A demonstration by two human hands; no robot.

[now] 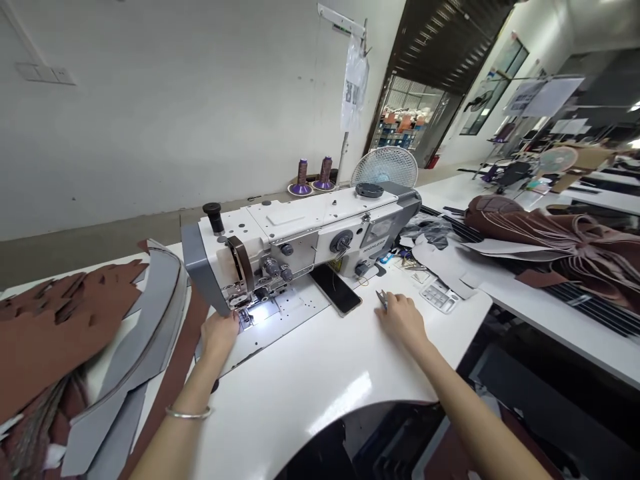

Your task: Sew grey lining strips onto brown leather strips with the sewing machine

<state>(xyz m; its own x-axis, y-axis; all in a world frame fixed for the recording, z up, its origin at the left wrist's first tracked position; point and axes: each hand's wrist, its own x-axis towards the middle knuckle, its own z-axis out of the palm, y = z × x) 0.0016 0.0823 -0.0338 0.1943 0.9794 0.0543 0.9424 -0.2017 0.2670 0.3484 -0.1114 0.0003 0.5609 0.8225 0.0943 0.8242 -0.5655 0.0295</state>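
A white and grey sewing machine stands across the table, its lamp lighting the needle plate. My left hand is at the needle end, fingers drawn together right beside the presser foot. Whatever those fingers pinch, if anything, is hidden. On the bare tabletop to the right, my right hand is closed around small scissors, whose metal tips stick out toward the machine. Between the two hands a dark phone lies flat, partly under the machine arm.
Brown cut pieces and curved grey pieces lie left of the machine. A bobbin tray and loose tools are at the right. Two brown thread cones and a white fan stand behind. More brown pieces cover the neighbouring table.
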